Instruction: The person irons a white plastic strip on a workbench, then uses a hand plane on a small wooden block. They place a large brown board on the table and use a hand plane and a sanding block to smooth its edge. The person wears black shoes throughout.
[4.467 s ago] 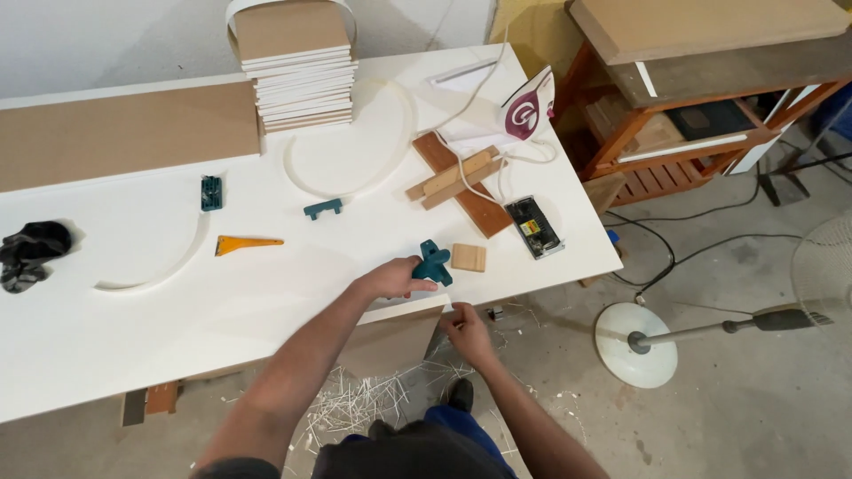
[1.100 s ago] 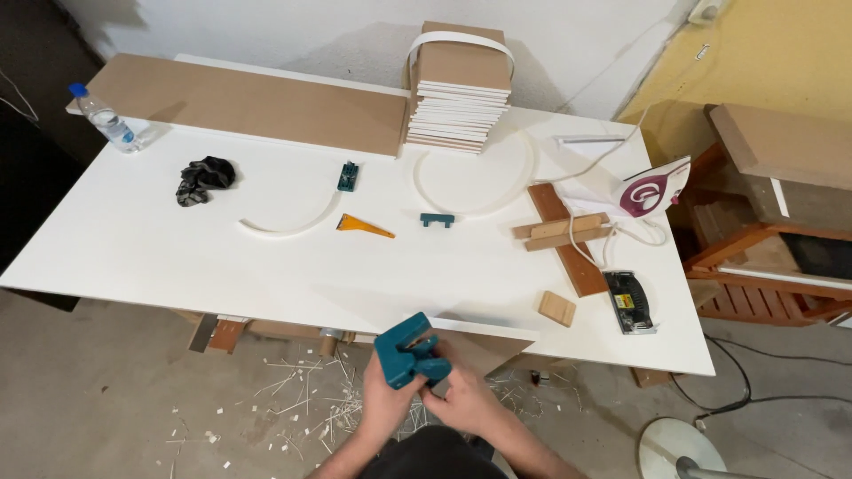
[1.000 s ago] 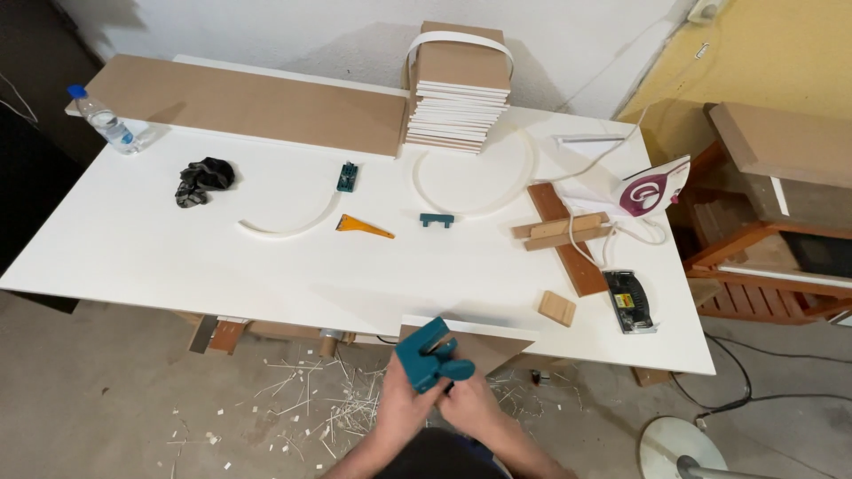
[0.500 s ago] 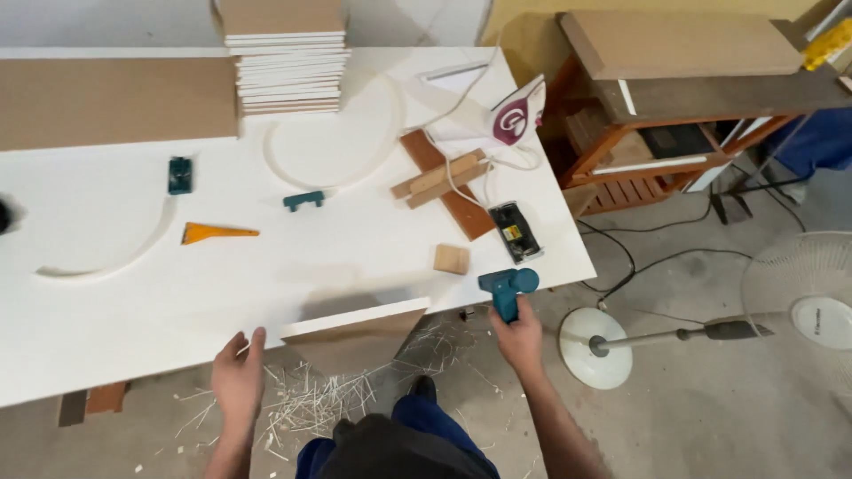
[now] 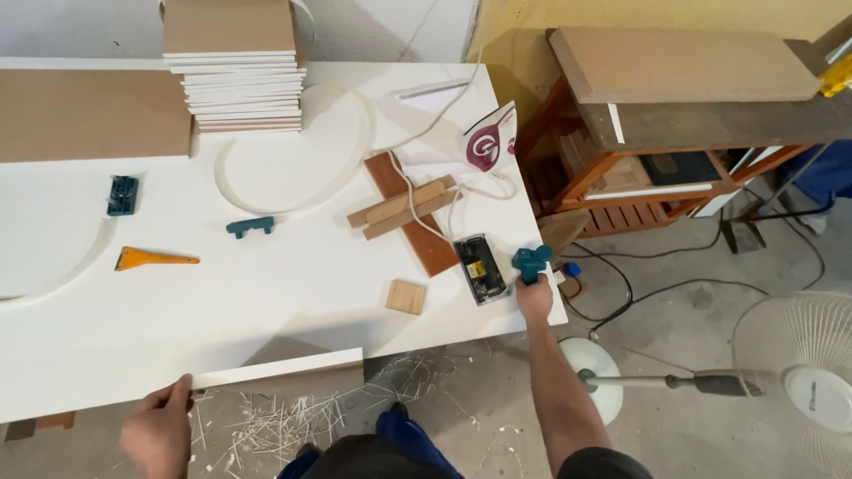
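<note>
Head view: teal tool (image 5: 532,263) (table (image 5: 266,310) edge)

a small teal plastic tool (image 5: 532,263) is held upright right of centre, at the table's right edge; a thin white panel (image 5: 277,368) lies along the front edge, lower left.

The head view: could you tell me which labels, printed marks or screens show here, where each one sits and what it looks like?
Iron: upright near the table's far right edge, white, with a round dark-red emblem.
Black device: flat near the table's right edge, rectangular, with a small yellow label on top.
Fan: lying on the floor at right, white grille, a small dark mark on its hub.
No screens.
</note>
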